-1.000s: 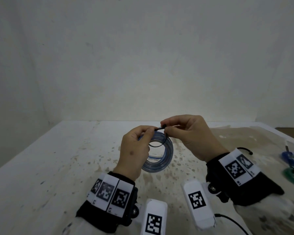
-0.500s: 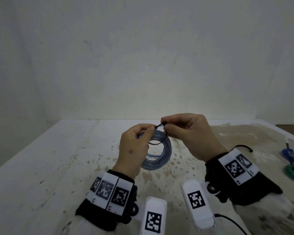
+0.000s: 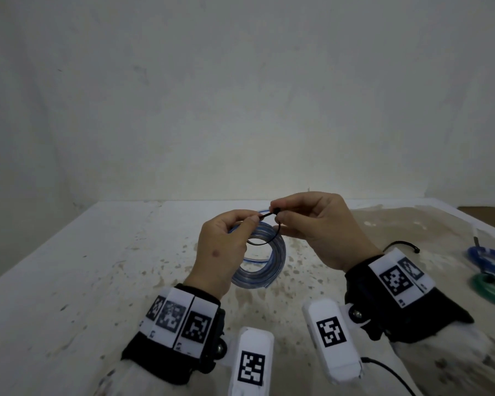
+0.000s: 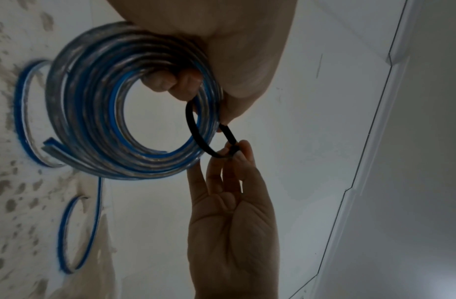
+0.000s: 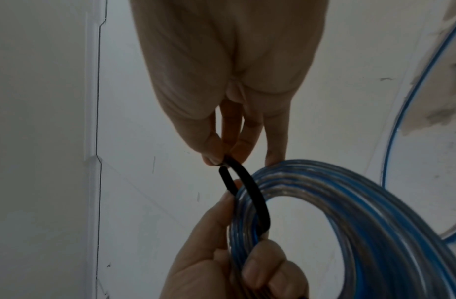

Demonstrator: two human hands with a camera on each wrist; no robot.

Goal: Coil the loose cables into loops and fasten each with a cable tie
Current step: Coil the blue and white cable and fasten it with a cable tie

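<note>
Dim, flat, greyish light fills all three views, with only soft shadows on the stained bench [image 3: 69, 281] beneath the wrists. Both wrist views are murky and slightly soft, straight wall seams bending toward their edges.

The person wears black wrist cuffs [image 3: 172, 352] ringed with white plates carrying black square-code markers [image 3: 395, 280], white camera housings [image 3: 330, 330] below each wrist, and pale sleeves beyond the cuffs.
</note>
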